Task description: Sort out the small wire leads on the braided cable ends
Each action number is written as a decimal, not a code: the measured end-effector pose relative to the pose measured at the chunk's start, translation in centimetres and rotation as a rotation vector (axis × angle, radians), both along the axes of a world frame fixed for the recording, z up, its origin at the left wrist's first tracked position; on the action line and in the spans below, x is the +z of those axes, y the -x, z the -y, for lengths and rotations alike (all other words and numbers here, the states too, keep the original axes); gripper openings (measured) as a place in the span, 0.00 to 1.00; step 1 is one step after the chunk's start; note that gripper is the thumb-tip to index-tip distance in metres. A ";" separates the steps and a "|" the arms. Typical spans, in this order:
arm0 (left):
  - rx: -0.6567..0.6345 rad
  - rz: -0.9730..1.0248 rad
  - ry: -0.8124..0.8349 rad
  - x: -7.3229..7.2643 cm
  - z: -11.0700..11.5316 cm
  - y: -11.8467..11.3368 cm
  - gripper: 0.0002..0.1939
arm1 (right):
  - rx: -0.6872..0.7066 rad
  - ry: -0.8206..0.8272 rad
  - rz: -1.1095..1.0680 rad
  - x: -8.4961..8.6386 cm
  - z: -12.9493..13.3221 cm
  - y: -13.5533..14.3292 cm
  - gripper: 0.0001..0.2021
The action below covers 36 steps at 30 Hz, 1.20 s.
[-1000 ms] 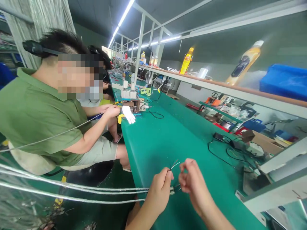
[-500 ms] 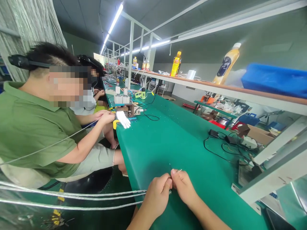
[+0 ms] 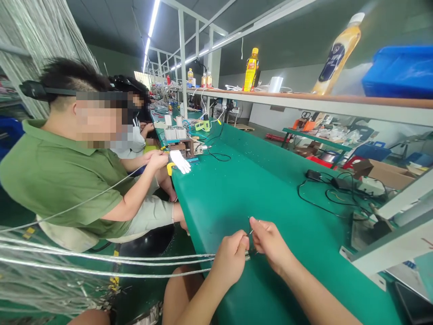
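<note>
Near the front edge of the green table, my left hand (image 3: pixel 230 258) is closed around silvery braided cables (image 3: pixel 162 261). Three strands stretch off to the left from it, and their short ends poke out past the fingers. Just right of it, my right hand (image 3: pixel 271 243) pinches a thin wire (image 3: pixel 251 232) at the cable ends. A small gap separates the two hands. The fingers hide most of the wire ends.
A co-worker in a green shirt (image 3: pixel 74 176) sits at left holding a cable. Beyond are a small bench machine (image 3: pixel 179 142) and white glove (image 3: pixel 180 161). Black adapters with cords (image 3: pixel 338 183) lie at right, by a white metal post (image 3: pixel 389 243). Bottles (image 3: pixel 251 72) stand on the shelf.
My right hand has moved up and right, away from my left hand, with the thin wire pinched. My left hand keeps its hold on the cables. The view has shifted slightly.
</note>
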State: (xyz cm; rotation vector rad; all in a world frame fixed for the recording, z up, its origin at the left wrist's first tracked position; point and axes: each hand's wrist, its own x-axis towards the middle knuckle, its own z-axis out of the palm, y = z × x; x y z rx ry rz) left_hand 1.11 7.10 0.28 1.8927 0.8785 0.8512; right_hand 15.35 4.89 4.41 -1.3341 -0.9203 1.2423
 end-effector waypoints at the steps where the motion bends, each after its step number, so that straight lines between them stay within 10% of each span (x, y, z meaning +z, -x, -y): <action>1: -0.001 -0.003 0.002 0.0 0.0 0.0 0.20 | 0.024 0.033 -0.021 0.0 -0.1 -0.1 0.30; 20: -0.015 -0.057 0.022 0.6 -0.1 0.4 0.18 | 0.254 -0.031 0.245 1.8 -0.1 -2.5 0.26; 36: 0.027 -0.020 0.060 0.6 -0.2 0.4 0.19 | 0.136 -0.126 0.237 1.3 -0.3 -2.6 0.26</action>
